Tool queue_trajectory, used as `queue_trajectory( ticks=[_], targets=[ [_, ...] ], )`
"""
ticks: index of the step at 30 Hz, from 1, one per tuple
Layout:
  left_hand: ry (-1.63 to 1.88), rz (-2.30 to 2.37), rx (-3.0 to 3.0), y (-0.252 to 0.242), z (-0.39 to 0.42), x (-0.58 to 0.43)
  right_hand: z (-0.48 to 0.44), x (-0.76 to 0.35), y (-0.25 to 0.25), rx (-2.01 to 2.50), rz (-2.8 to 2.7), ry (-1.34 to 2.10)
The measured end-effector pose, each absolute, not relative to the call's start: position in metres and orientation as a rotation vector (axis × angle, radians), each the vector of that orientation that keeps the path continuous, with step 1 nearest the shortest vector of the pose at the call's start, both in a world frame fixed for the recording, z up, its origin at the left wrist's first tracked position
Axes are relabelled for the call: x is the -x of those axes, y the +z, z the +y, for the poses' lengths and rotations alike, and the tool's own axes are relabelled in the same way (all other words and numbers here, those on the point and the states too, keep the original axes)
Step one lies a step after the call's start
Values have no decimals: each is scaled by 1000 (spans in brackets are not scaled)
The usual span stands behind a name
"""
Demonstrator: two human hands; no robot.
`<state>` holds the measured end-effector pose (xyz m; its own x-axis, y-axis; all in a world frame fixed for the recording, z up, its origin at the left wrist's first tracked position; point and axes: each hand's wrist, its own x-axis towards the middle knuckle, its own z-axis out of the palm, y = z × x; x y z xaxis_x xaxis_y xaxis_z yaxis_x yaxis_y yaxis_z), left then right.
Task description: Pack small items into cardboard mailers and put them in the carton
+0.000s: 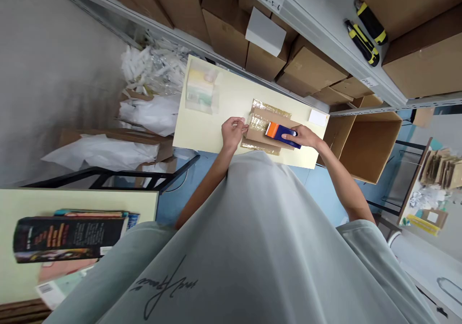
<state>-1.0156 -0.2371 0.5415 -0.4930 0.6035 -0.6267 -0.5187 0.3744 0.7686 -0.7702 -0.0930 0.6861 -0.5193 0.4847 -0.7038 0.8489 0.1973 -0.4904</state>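
Observation:
A flat cardboard piece [257,135] lies on the pale yellow tabletop [227,93], with shiny tape-covered wrapping [270,108] showing along its far and near sides. My right hand [303,135] is closed around a dark blue and orange tape dispenser [283,134], holding it over the cardboard with the orange end toward the left. At the cardboard's left end is my left hand [234,130], its fingertips pinched together. Whatever they pinch is too small to make out.
A clear-wrapped packet [200,90] lies at the table's left end, a white card [318,117] at its right. Shelved boxes [227,35] line the far side; utility knives [363,42] lie above. An open carton [366,146] stands right, books [72,237] lower left.

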Motion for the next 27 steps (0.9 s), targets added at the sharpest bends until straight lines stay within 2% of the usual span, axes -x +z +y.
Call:
queue_trajectory(
  ticks=[6, 10, 14, 20, 27],
  targets=[
    [1306, 1584, -58, 527, -235, 1011, -95, 776, 685, -1255, 2081, -1255],
    [1173, 1644, -292, 524, -235, 1013, -96, 776, 685, -1268, 2091, -1251],
    [1037, 1855, -498, 531, -239, 1025, -96, 774, 682, -1272, 2084, -1242],
    [1062, 1916, -687, 551, -237, 1022, -95, 773, 679, -1246, 2119, -1227],
    [1058, 1922, -591, 535, -231, 1010, -91, 785, 678, -1131, 2095, -995]
  ],
)
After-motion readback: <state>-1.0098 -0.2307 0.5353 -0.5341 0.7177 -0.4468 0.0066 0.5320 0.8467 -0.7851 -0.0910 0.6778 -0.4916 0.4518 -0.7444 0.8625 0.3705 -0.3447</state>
